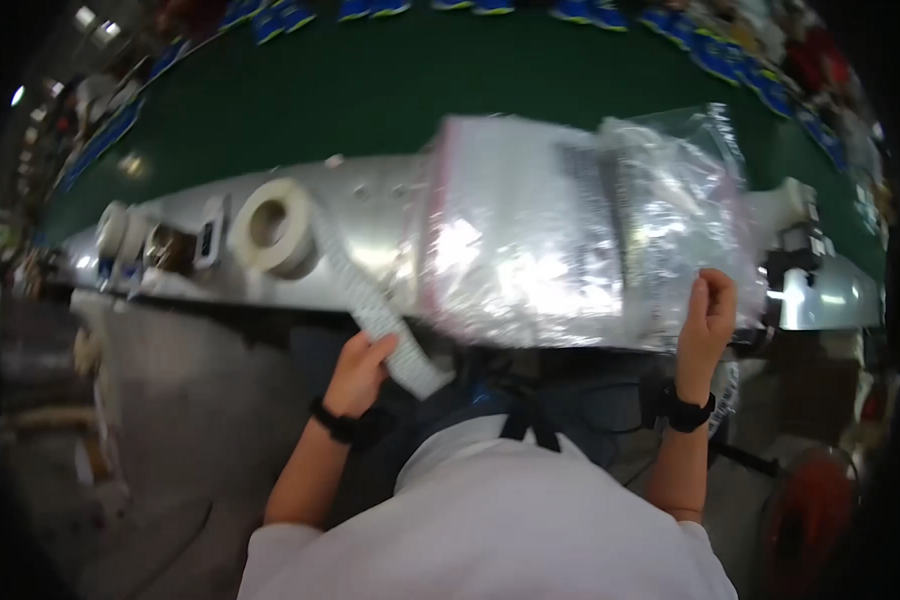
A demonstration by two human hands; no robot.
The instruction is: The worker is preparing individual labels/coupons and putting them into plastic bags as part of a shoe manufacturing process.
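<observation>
A roll of white labels (296, 236) stands on the metal ledge to the left, its printed strip (355, 290) unwound toward me. My left hand (358, 374) pinches that strip between thumb and fingers, and the strip's free end hangs past the ledge's front edge. Two stacks of clear plastic bags lie side by side: a wide left stack (525, 225) with a pinkish edge, and a right stack (670, 185) with a crumpled top. Over the near part of the right stack is my right hand (708, 315), fingers drawn together; whatever is between them is too blurred to make out.
The metal ledge (370, 190) borders a green surface (370, 90), with blue packs (715, 55) along its far side. At the left are a brown tape roll (170, 248), a white roll (120, 232) and a small box (211, 230). A reddish stool (815, 510) stands lower right.
</observation>
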